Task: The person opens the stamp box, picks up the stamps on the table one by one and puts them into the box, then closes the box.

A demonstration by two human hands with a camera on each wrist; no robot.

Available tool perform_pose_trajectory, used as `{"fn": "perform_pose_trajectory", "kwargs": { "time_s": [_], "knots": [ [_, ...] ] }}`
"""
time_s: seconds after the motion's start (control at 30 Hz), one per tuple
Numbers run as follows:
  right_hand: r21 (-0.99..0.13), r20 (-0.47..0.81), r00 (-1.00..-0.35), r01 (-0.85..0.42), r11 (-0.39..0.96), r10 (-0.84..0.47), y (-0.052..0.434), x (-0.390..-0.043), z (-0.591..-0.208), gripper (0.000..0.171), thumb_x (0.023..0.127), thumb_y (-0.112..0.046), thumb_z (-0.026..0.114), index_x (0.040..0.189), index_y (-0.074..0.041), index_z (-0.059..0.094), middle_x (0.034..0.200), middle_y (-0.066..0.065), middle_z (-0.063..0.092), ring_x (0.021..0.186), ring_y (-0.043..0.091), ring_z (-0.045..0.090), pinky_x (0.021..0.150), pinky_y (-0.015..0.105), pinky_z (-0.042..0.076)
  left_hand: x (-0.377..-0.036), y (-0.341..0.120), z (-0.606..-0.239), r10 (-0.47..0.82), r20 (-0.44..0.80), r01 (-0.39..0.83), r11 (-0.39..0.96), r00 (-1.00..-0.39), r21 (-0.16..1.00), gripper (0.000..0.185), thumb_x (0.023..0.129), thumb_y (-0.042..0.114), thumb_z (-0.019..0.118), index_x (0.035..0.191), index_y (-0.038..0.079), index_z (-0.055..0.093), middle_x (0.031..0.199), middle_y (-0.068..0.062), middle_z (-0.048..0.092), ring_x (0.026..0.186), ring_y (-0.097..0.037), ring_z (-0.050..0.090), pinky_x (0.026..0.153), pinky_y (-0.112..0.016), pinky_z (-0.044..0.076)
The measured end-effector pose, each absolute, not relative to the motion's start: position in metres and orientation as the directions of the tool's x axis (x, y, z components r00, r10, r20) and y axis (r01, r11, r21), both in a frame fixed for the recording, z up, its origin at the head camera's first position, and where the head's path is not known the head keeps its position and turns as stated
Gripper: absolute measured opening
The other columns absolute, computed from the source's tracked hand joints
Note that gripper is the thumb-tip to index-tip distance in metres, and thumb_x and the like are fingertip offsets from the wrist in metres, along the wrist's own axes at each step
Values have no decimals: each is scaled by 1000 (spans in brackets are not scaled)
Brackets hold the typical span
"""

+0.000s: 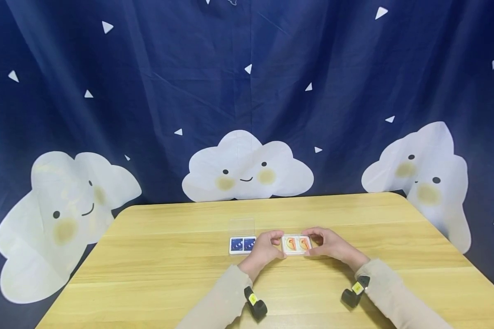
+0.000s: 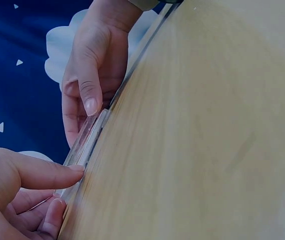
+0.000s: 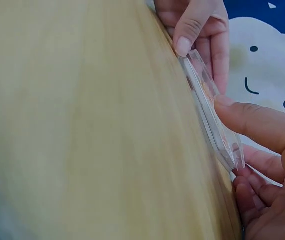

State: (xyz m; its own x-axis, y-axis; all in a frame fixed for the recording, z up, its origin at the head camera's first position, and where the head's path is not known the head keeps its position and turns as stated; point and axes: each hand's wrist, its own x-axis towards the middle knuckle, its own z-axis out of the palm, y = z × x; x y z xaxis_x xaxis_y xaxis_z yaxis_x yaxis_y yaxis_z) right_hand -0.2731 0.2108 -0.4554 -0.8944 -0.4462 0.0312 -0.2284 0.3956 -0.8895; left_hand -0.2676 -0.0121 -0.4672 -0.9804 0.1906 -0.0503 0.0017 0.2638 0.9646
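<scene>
A clear plastic card case (image 1: pixel 296 245) with two orange-and-white picture cards inside is held between both hands at the middle of the table. My left hand (image 1: pixel 265 246) grips its left end, thumb on the near side. The opposite end is pinched between the thumb and fingers of my right hand (image 1: pixel 329 243). Seen edge-on in the right wrist view, the case (image 3: pixel 210 107) has a clear cover over its cards; whether the cover is fully closed I cannot tell. Just left of my left hand lies a second case (image 1: pixel 236 245) with dark blue cards, partly hidden by that hand.
The second case's clear lid (image 1: pixel 241 226) is raised behind it. Both lie on a light wooden table (image 1: pixel 169 256) with rounded back corners. A dark blue curtain (image 1: pixel 214 100) with white clouds hangs behind the table. Black cameras (image 1: pixel 257 308) are strapped to both wrists.
</scene>
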Motion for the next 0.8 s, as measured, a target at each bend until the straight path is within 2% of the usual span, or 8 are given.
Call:
{"fn": "perform_pose_trajectory", "kwargs": {
  "time_s": [0.5, 0.8],
  "knots": [
    [-865, 41, -911, -238, 442, -411, 207, -274, -460, 56, 71, -13, 81, 120, 3, 57, 119, 17, 56, 102, 24, 48, 87, 27, 40, -270, -12, -470, 186, -50, 5, 286, -981, 958, 67, 57, -16, 75, 120, 2, 62, 93, -3, 57, 86, -15, 50, 69, -21, 49],
    [-860, 72, -903, -272, 433, -423, 209, -274, -459, 55, 72, -12, 80, 120, 4, 58, 120, 20, 54, 100, 24, 47, 82, 24, 41, -268, -12, -468, 188, -71, -17, 271, -980, 963, 66, 59, -14, 75, 121, 3, 61, 94, -3, 56, 87, -15, 49, 70, -21, 50]
  ]
}}
